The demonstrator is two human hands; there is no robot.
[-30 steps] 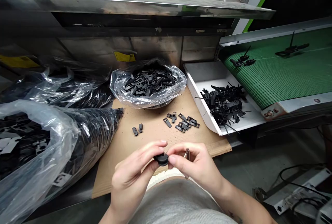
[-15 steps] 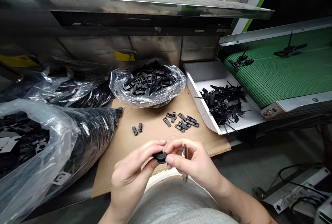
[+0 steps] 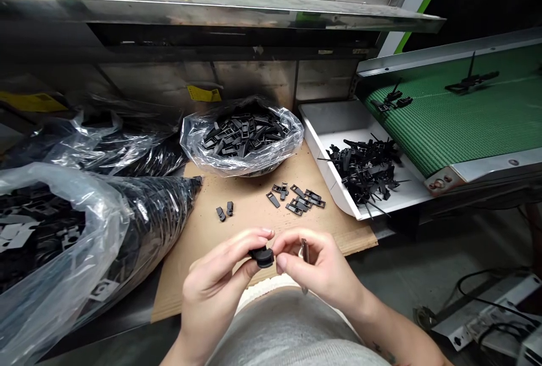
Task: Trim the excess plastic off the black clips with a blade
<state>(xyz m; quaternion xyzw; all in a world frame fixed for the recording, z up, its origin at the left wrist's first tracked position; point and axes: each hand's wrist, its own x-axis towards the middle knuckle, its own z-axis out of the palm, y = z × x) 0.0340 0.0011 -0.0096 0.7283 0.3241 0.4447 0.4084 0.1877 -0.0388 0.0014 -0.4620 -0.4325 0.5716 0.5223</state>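
Observation:
My left hand [image 3: 228, 273] pinches a small black plastic part [image 3: 263, 257] with a rounded end between thumb and fingers. Close beside it, my right hand [image 3: 319, 261] has its fingers curled round a slim, shiny metal tool [image 3: 303, 250], whose kind I cannot make out. The right fingertips are right at the edge of the black part; whether they touch it is unclear. Beyond the hands, two small black pieces [image 3: 225, 210] lie on the cardboard [image 3: 199, 247]. Several flat black clips [image 3: 300, 203] with rectangular openings are scattered farther right.
A clear bag [image 3: 190, 143] full of black clips stands behind the cardboard. Larger bags of black parts [image 3: 156, 208] lie on the left. At right, a white tray [image 3: 334, 185] holds a tangled pile of black parts below a green conveyor belt [image 3: 457, 123]. A metal shelf [image 3: 254, 13] spans the back.
The right fingertips have drawn slightly away from the black part, which now shows more of its rounded end. The metal tool has tilted a little in the right hand.

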